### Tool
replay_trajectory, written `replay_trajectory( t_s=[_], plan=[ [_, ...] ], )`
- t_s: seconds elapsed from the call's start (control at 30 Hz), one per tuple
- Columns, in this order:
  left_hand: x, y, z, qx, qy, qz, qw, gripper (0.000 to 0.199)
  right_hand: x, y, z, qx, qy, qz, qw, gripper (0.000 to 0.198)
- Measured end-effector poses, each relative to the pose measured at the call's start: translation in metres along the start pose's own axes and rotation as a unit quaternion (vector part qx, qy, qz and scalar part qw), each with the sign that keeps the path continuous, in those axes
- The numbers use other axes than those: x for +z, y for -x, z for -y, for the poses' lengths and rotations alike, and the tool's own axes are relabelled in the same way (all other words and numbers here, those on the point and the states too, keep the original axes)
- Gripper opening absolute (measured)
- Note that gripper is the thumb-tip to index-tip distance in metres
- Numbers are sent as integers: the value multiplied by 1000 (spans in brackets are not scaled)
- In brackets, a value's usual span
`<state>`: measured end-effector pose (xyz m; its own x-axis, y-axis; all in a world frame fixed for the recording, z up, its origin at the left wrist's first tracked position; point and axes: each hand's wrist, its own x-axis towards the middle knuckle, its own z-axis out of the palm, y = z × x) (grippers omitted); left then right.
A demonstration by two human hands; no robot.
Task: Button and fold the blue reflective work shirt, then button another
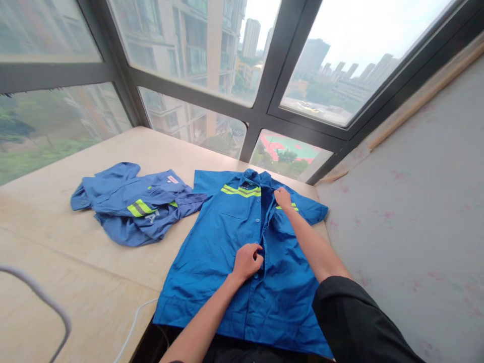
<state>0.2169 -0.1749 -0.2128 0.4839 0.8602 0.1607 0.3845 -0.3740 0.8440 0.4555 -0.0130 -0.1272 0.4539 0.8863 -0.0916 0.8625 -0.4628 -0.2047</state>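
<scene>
A blue short-sleeved work shirt lies spread with its collar away from me, and its lower hem hangs over the near edge. Yellow-green reflective bands cross the chest. The front is parted along the upper button line. My right hand pinches the right-side front edge just below the collar. Lower down, my left hand is closed at the front opening, its fingertips on the button edge. Beside the shirt, to the left, lies a crumpled second blue work garment with reflective strips and white lettering.
The pale wooden surface runs up to grey-framed windows. A patterned wall stands close on the right. At the lower left are a grey curved tube and a thin white cable.
</scene>
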Motion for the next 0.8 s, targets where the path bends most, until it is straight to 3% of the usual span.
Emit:
replay_trajectory(
  t_s=[0.13, 0.23, 0.37, 0.47, 0.6, 0.73, 0.8],
  plan=[
    [0, -2, -1, 1, -7, 2, 1000, 27, -1, 0, -6, 8, -45, -42, 998, 31],
    [-1, -1, -3, 8, -28, 11, 1000, 25, 8, 4, 0, -66, -97, -9, 993, 37],
    [-2, 0, -6, 0, -74, -11, 997, 23, 22, 15, 9, -188, -146, 73, 968, 20],
    [-5, 1, -11, -10, -129, -6, 992, 23, 29, 33, 11, -248, -158, 89, 952, 29],
    [-15, 8, -24, -44, -196, 56, 978, 30, 35, 78, 10, -343, -169, 116, 917, 38],
    [-32, 21, -41, -150, -214, 144, 954, 49, 42, 130, -2, -472, -139, 141, 859, 48],
    [-40, 28, -45, -183, -204, 202, 940, 54, 46, 149, -12, -505, -113, 132, 845, 56]
  ],
)
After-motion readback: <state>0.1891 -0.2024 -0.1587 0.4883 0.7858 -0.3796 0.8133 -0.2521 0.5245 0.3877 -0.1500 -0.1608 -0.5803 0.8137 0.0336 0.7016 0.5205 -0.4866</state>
